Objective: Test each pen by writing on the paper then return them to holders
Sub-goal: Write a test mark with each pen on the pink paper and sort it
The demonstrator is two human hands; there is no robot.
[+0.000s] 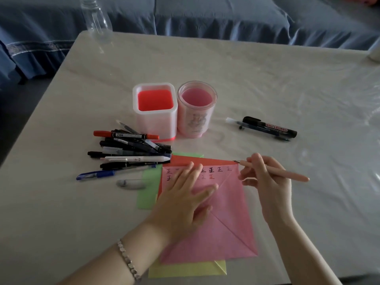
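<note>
A pink sheet of paper point(224, 219) with rows of written marks along its top lies in front of me, on top of red, green and yellow sheets. My left hand point(185, 194) rests flat on it, fingers spread. My right hand point(267, 184) holds a thin pink pen point(287, 173), its tip just past the paper's top right corner. Two empty holders stand behind: a square one with a red bottom point(155, 112) and a round pink one point(196, 110). A pile of several pens point(129, 153) lies left of the paper.
A black whiteboard marker point(271, 126) and a clear pen lie together at the right of the holders. A grey pen cap point(131, 184) sits left of the green sheet. A clear plastic bottle point(96, 19) stands at the table's far left corner. A blue sofa runs behind the table.
</note>
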